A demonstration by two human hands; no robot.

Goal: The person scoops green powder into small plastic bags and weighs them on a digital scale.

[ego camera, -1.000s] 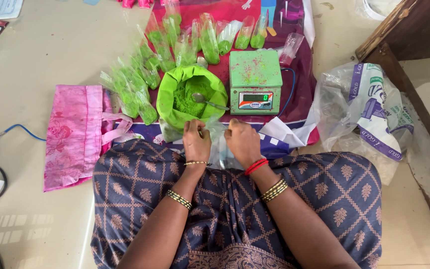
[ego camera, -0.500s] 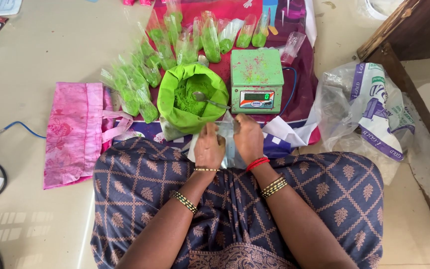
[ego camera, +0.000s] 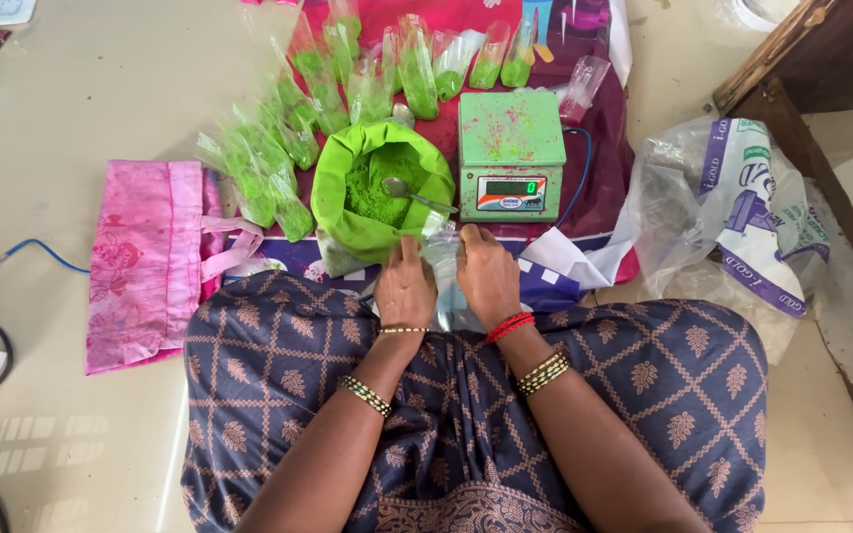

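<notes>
Bright, even daylight fills the head view, with colours vivid and focus sharp throughout. The pale floor (ego camera: 81, 109) carries a soft sheen and window-like reflections at lower left (faint, striped). Shadows are weak and short. Edges bend slightly from the wide lens.

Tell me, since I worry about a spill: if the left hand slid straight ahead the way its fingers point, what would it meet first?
Probably the green bag of powder. The left hand points up the picture, its fingertips close to the bag's near wall, beside the clear plastic pouch both hands touch. Depth is unclear from above.
</notes>
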